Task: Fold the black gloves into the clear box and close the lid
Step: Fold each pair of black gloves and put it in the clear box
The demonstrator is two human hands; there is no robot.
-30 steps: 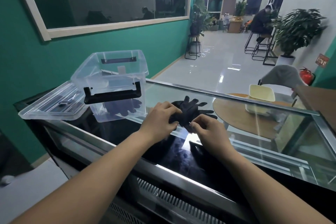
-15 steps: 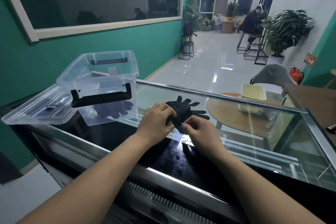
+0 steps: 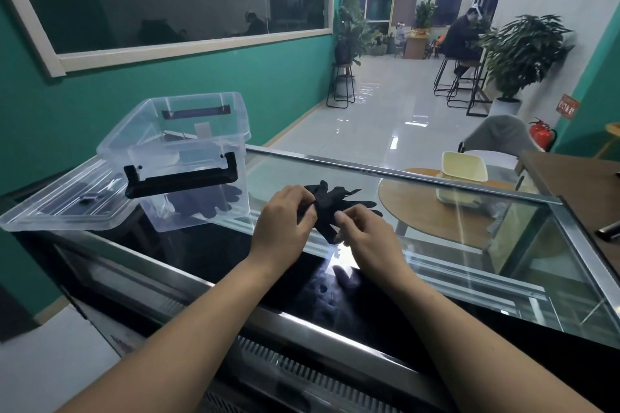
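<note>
A black glove [image 3: 330, 208] lies bunched on the glass counter top, its fingers pointing away to the right. My left hand [image 3: 285, 226] pinches its left edge and my right hand [image 3: 364, 233] pinches its near right edge. To the left stands the clear box [image 3: 188, 157], open, with a black handle across its front. Another black glove [image 3: 208, 201] shows through the box wall, lying on the bottom. The clear lid [image 3: 63, 198] rests flat on the counter, touching the box's left side.
The glass counter [image 3: 453, 245] has a metal rim along its far edge. Beyond it are a round wooden table with a cream container [image 3: 464, 171], a grey chair [image 3: 500, 134], plants, and a seated person far back. A green wall runs along the left.
Both hands stay on the glove and have gathered it slightly tighter. The camera view has shifted a little; the box and lid have not moved.
</note>
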